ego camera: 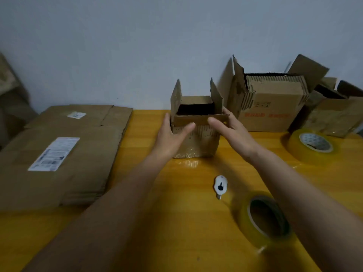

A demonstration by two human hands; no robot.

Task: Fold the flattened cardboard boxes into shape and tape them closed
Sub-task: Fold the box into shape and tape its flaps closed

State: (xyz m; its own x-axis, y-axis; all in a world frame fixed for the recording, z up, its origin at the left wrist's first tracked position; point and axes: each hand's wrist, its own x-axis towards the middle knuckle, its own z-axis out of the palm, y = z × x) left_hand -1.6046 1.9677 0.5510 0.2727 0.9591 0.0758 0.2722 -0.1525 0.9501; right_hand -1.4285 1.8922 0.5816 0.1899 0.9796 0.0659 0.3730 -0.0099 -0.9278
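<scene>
A small cardboard box (pixel 202 142) stands upright in the middle of the yellow table (pixel 176 222), its top open. Two side flaps stick up and the near flap is bent toward me. My left hand (pixel 172 138) lies against the box's left front with straight fingers, thumb on the near flap. My right hand (pixel 231 132) reaches the right front corner, thumb on the flap and fingers at the right side. A roll of clear tape (pixel 265 220) lies near my right forearm. A second tape roll (pixel 312 146) sits at the right.
A stack of flattened cardboard boxes (pixel 59 154) with a white label fills the left of the table. A small white cutter (pixel 221 186) lies in front of the box. Open boxes holding flattened cardboard (pixel 275 107) stand at the back right against the wall.
</scene>
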